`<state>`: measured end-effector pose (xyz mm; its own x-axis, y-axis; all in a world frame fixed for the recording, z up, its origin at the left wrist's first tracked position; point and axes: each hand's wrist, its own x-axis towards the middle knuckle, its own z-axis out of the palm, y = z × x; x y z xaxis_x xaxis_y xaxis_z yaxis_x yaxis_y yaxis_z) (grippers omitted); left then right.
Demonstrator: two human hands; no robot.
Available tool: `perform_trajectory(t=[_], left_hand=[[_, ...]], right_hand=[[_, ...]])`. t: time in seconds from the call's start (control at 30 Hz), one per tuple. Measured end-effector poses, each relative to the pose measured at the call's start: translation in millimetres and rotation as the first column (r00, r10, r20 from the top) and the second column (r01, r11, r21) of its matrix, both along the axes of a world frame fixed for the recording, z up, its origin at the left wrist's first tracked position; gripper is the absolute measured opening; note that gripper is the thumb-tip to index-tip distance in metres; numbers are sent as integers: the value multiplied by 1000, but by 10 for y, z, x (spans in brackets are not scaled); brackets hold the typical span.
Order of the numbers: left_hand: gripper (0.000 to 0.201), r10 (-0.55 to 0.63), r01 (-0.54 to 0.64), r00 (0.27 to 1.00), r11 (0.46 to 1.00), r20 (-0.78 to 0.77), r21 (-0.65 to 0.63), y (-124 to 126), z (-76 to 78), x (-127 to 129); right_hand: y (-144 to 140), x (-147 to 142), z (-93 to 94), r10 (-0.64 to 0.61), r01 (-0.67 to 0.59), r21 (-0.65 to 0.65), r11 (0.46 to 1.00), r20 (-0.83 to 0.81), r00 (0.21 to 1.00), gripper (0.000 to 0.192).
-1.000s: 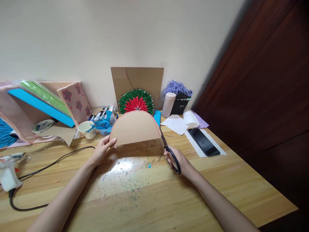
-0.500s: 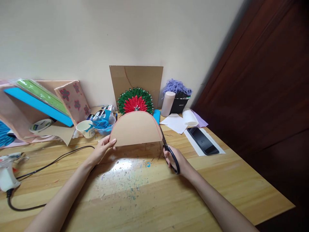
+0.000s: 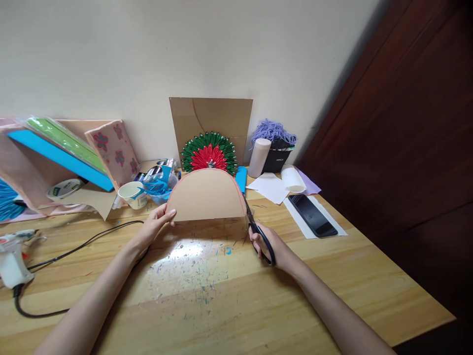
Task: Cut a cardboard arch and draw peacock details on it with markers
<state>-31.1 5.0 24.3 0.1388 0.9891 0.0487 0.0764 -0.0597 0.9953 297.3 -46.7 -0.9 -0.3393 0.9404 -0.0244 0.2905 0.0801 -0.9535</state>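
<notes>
A half-round piece of brown cardboard (image 3: 207, 196), with a red line drawn along its curved edge, is raised above the table. My left hand (image 3: 158, 224) pinches its lower left corner, thumb on top. In my right hand (image 3: 268, 246) is a pair of scissors with black handles (image 3: 271, 251), fingers through the loops. The blades lie along the cardboard's right edge, near the lower right corner. A small strip of cardboard shows just behind the blades. Beyond it a fan-shaped green and red ribbon piece (image 3: 209, 154) leans against an upright cardboard sheet (image 3: 221, 113).
A glue gun (image 3: 15, 261) with a black cord lies at the left. A paper cup (image 3: 132, 195) and a plastic tub with blue scraps (image 3: 157, 190) stand behind my left hand. To the right are a phone (image 3: 312, 215), white paper (image 3: 269, 187) and purple yarn (image 3: 273, 132).
The cardboard has shifted slightly left, away from the scissors, and a small strip now shows behind the blades. My hands keep their holds. The whole view has shifted a little.
</notes>
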Motion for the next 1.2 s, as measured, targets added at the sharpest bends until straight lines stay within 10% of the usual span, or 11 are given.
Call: perform_trajectory(t=[0.6, 0.93, 1.1, 1.2], left_hand=[[28, -61, 61, 996, 998, -64, 5, -4, -26, 7], [36, 228, -175, 928, 965, -296, 196, 119, -294, -33], [35, 323, -276, 916, 938, -240, 210, 130, -322, -79], [42, 383, -348, 909, 914, -163, 210, 151, -332, -106]], right_hand=[[-24, -73, 134, -158, 157, 11, 987, 56, 986, 51], [133, -32, 23, -317, 292, -134, 947, -254, 914, 71], [177, 162, 176, -397, 402, -18, 915, 129, 909, 60], [231, 359, 272, -436, 385, 217, 897, 585, 684, 42]])
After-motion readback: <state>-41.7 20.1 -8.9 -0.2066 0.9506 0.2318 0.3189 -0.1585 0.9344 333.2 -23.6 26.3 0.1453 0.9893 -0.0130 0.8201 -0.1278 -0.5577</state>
